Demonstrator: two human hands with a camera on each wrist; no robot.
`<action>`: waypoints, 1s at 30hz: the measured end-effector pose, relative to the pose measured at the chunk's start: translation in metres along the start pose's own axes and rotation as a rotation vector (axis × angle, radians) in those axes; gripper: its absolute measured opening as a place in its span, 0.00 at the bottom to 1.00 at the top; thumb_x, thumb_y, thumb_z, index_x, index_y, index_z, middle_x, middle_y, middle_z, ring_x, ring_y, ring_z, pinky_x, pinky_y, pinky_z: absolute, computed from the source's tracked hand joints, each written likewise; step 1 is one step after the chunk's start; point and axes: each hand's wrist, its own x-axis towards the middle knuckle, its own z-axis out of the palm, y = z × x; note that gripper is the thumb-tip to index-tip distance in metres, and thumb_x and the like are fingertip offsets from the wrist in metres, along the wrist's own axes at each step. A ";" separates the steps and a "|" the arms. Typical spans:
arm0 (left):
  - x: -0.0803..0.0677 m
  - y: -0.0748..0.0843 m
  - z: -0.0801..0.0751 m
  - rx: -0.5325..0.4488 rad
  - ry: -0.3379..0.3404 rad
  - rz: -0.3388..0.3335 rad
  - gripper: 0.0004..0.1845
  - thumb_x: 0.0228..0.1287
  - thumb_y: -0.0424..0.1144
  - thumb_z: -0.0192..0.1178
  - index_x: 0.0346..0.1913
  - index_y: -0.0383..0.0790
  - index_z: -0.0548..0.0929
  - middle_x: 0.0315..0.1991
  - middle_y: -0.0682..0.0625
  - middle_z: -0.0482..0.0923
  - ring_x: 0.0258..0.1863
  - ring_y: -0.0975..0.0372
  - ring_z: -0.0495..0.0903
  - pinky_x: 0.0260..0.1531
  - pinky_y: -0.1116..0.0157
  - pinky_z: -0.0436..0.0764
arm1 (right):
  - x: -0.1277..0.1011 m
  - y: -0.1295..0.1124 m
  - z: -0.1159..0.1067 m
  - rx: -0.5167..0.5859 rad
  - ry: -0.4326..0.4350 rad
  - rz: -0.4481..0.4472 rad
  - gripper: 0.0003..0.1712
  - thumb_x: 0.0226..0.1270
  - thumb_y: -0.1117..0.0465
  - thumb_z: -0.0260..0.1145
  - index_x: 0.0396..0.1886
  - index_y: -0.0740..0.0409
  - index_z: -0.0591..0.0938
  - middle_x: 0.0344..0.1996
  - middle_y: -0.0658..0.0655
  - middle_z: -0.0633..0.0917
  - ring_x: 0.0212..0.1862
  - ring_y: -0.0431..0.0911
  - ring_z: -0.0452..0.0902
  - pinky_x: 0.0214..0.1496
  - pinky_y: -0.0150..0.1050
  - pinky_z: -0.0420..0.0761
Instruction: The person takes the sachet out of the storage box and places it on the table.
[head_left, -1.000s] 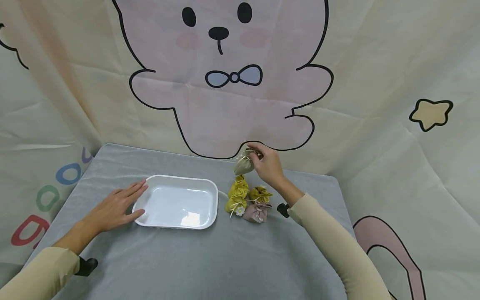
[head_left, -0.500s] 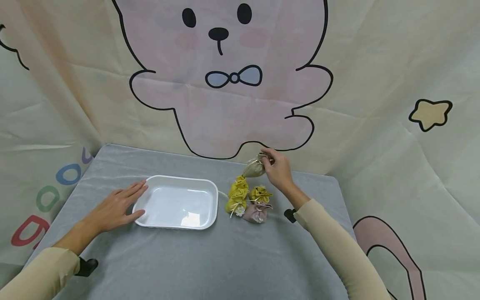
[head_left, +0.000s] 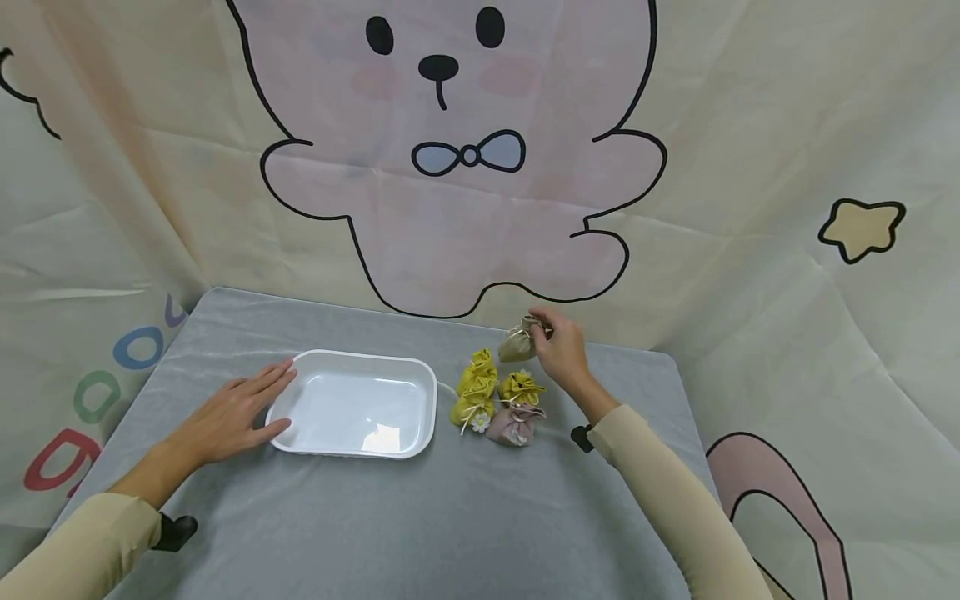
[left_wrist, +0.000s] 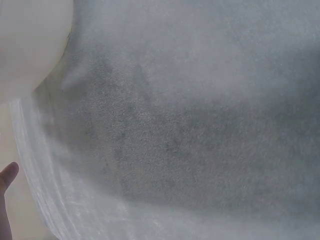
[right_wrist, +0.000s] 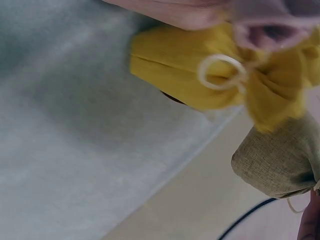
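The beige pouch (head_left: 517,344) hangs from the right hand (head_left: 564,352), whose fingers (head_left: 542,320) pinch its gathered neck at the far right of the surface (head_left: 420,517). The pouch tilts left and down from the hand; whether its bottom touches the surface is hard to tell from the head view. In the right wrist view the same pouch (right_wrist: 280,160) shows as coarse woven cloth at the lower right, with a thin string end beside it.

Just near of the pouch lie three more: a tall yellow pouch (head_left: 475,390) on the left, a smaller yellow pouch (head_left: 521,387) on the right, and a pink pouch (head_left: 513,425) nearest the person. They sit bunched together, touching one another. The tall yellow one has a small white flower at its base. The right wrist view shows a yellow pouch (right_wrist: 210,75) with a cream loop of cord around its neck, though it is blurred.

Left of the cluster sits a white tray (head_left: 300,365), rectangular with rounded corners. The left hand (head_left: 228,415) lies flat on the surface with fingers straight and relaxed, the fingertips touching the tray's left edge. It holds nothing.

The surface is covered in grey cloth (left_wrist: 190,120). Behind it hangs a backdrop (head_left: 450,208) printed with a pink cartoon animal in a blue bow tie and a yellow star (head_left: 861,227) at the right. Both arms wear cream sleeves (head_left: 675,500).
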 end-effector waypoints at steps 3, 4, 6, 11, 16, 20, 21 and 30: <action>0.001 0.000 0.000 -0.001 -0.004 -0.001 0.42 0.59 0.52 0.68 0.72 0.33 0.68 0.73 0.39 0.63 0.67 0.44 0.69 0.54 0.40 0.71 | -0.005 0.007 0.006 -0.018 0.001 0.019 0.12 0.67 0.72 0.64 0.49 0.66 0.85 0.42 0.64 0.88 0.39 0.55 0.85 0.38 0.48 0.82; 0.001 0.000 0.000 0.000 -0.004 -0.001 0.42 0.59 0.52 0.68 0.72 0.33 0.68 0.73 0.39 0.63 0.67 0.44 0.69 0.54 0.40 0.71 | -0.006 0.008 0.007 -0.022 -0.001 0.024 0.12 0.67 0.73 0.64 0.48 0.66 0.85 0.42 0.65 0.88 0.39 0.55 0.85 0.37 0.48 0.82; 0.001 0.000 0.000 0.001 -0.006 -0.002 0.42 0.59 0.52 0.68 0.72 0.33 0.68 0.73 0.39 0.63 0.67 0.44 0.69 0.54 0.39 0.71 | -0.009 0.011 0.011 -0.027 -0.009 0.036 0.12 0.66 0.73 0.64 0.48 0.67 0.85 0.41 0.65 0.88 0.39 0.55 0.85 0.37 0.49 0.82; 0.000 -0.001 0.000 0.003 -0.013 -0.005 0.42 0.60 0.52 0.67 0.72 0.34 0.67 0.74 0.40 0.63 0.67 0.44 0.69 0.54 0.39 0.71 | -0.015 0.015 0.016 -0.061 -0.067 0.081 0.13 0.67 0.71 0.63 0.49 0.65 0.85 0.42 0.64 0.88 0.43 0.56 0.85 0.41 0.51 0.82; 0.001 0.000 0.001 0.002 -0.010 -0.008 0.42 0.60 0.52 0.68 0.73 0.34 0.67 0.74 0.40 0.63 0.67 0.45 0.69 0.54 0.40 0.71 | -0.019 0.020 0.019 -0.093 -0.114 0.128 0.13 0.68 0.70 0.62 0.49 0.64 0.85 0.43 0.63 0.88 0.46 0.56 0.84 0.47 0.53 0.81; 0.002 0.000 0.001 -0.001 -0.013 -0.009 0.42 0.60 0.52 0.68 0.73 0.34 0.67 0.74 0.40 0.63 0.67 0.45 0.68 0.55 0.40 0.71 | -0.021 0.023 0.021 -0.107 -0.153 0.157 0.13 0.68 0.70 0.63 0.49 0.64 0.85 0.42 0.63 0.88 0.45 0.55 0.84 0.47 0.52 0.80; 0.002 0.000 0.001 -0.002 -0.013 -0.009 0.42 0.60 0.52 0.68 0.73 0.35 0.67 0.74 0.40 0.62 0.67 0.45 0.68 0.55 0.40 0.71 | -0.022 0.024 0.021 -0.107 -0.165 0.165 0.13 0.67 0.70 0.63 0.50 0.64 0.85 0.42 0.63 0.88 0.45 0.55 0.83 0.47 0.52 0.80; 0.001 -0.001 0.001 0.005 0.003 0.012 0.43 0.59 0.51 0.68 0.72 0.33 0.67 0.74 0.40 0.62 0.68 0.46 0.68 0.53 0.41 0.72 | -0.024 0.025 0.015 -0.084 -0.297 0.211 0.22 0.70 0.63 0.64 0.62 0.63 0.79 0.53 0.64 0.84 0.55 0.58 0.80 0.56 0.55 0.77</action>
